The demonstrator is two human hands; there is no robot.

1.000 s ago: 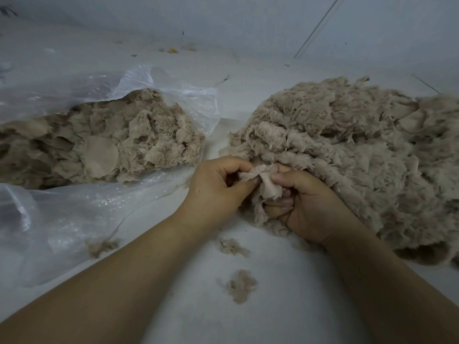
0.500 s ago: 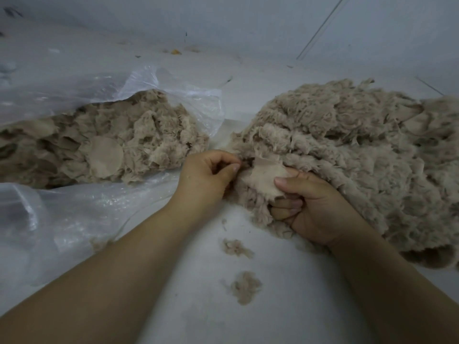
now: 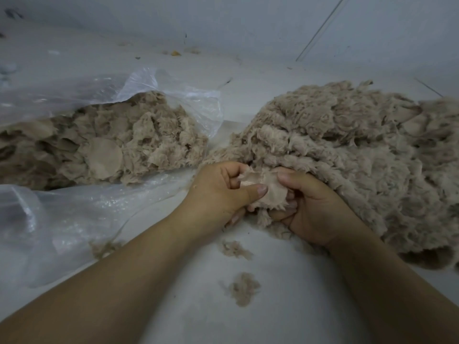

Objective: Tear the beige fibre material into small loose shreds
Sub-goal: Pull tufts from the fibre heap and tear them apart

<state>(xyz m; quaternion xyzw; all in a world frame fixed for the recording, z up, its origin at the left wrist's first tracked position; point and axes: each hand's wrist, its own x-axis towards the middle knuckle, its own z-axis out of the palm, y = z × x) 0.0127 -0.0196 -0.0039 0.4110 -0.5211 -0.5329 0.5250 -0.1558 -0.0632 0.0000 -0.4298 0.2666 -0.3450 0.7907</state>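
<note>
The beige scrap (image 3: 269,188) sits pinched between both hands, left hand (image 3: 223,192) on its left edge, right hand (image 3: 313,207) on its right (big pile (image 3: 347,150) just behind), so it spans side to side.

No legible text, labels or numbers anywhere.

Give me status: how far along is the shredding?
Done: a large fluffy heap on the right looks already shredded. In hand: left hand and right hand both pinch one flat beige piece at the heap's near edge. Left: the clear bag still holds many flat pieces. Roughly midway, at a guess.
</note>
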